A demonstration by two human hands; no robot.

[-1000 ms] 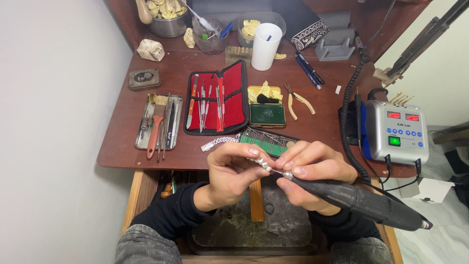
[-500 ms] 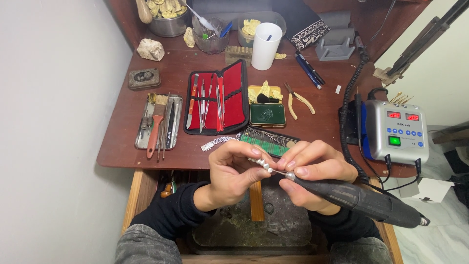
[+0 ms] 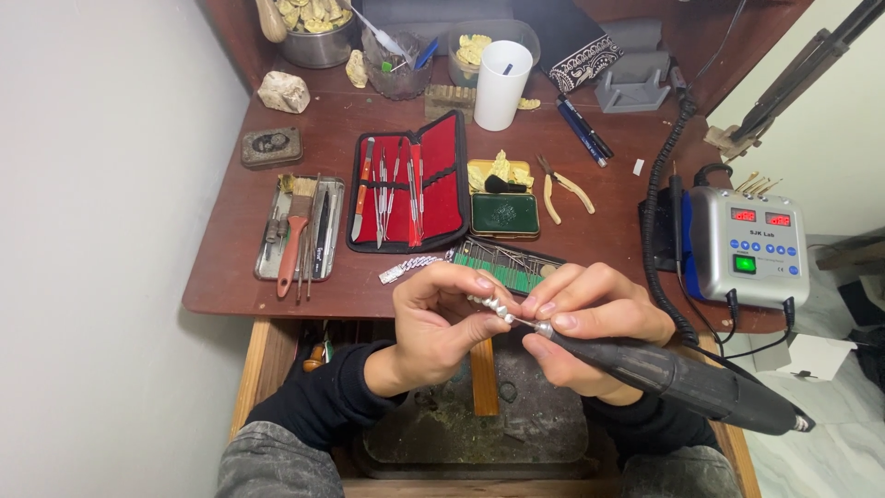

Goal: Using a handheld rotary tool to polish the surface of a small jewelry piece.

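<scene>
Down at the near edge of the bench (image 3: 230, 286), both hands meet over an open drawer. The left hand (image 3: 441, 318) has its grip closed narrow on a small pale, bumpy piece (image 3: 487, 304), pinched between thumb and fingertips; what the piece is exactly cannot be told at this size. The right hand (image 3: 590, 323) has its grip wrapped around a dark rotary handpiece (image 3: 687, 383), held like a pen, its metal tip touching the piece just to the right of the left grip. The handpiece body runs away down and to the right of the right grip, toward the lower corner.

Just beyond both grips lies a green bur holder (image 3: 507, 263), and a short silvery chain (image 3: 410, 267) lies just past the left grip. Farther out from the left grip stands an open red tool case (image 3: 438, 180) with slim metal tools, and well to its left a metal tray (image 3: 267, 267) with brushes. Off to the right of the right grip sits a grey control box (image 3: 751, 244) with red displays and a green light, a coiled black cord (image 3: 659, 203) beside it. Far beyond, a white cup (image 3: 502, 88) stands near the back wall.
</scene>
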